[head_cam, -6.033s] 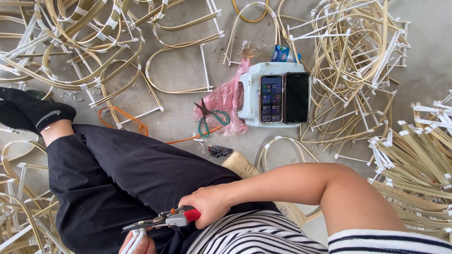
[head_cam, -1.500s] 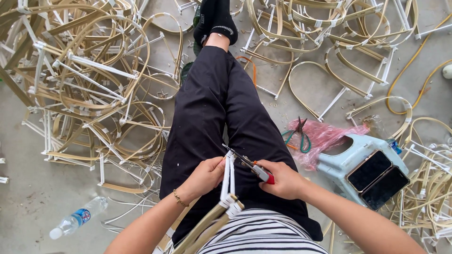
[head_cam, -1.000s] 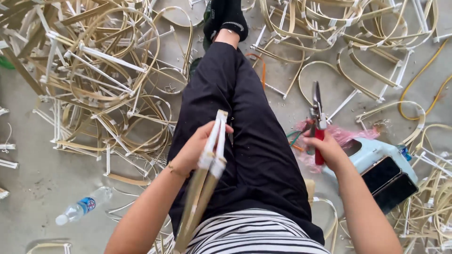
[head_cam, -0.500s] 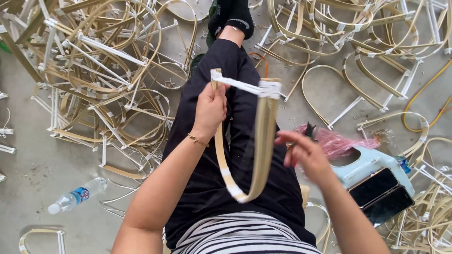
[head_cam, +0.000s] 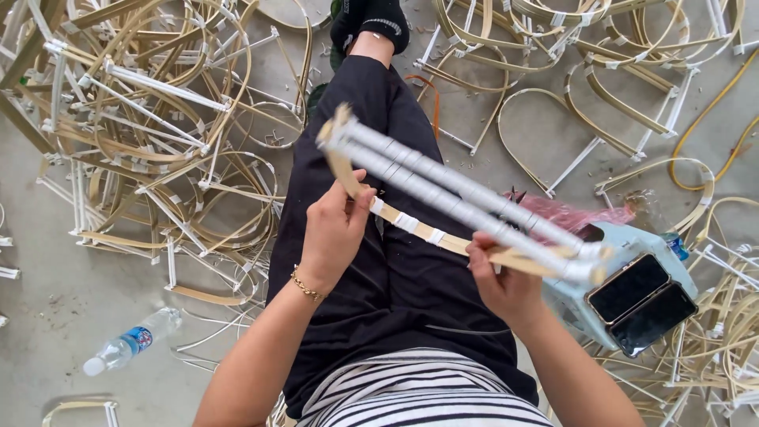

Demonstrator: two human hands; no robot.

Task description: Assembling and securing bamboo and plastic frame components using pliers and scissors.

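Note:
I hold a bent rattan frame (head_cam: pixel 411 224) with two white tape-wrapped bars (head_cam: pixel 458 194) across my lap, above my black trousers (head_cam: pixel 395 292). My left hand (head_cam: pixel 332 233) grips the cane strip near its left end, a gold bracelet on the wrist. My right hand (head_cam: pixel 506 285) clasps the strip further right, beneath the wrapped bars. The bars run slanting from upper left down to the right, ending over a pale blue stool (head_cam: pixel 589 304).
Piles of bent rattan frames (head_cam: pixel 142 134) cover the concrete floor on the left, top and right. Two dark phones (head_cam: pixel 640 300) lie on the stool, with a pink plastic bag (head_cam: pixel 569 215) beside it. A water bottle (head_cam: pixel 130 341) lies at lower left.
The pliers left my right hand about a second ago. The frame, held upright by my left hand, has swung down flat, and my right hand has now taken hold of it.

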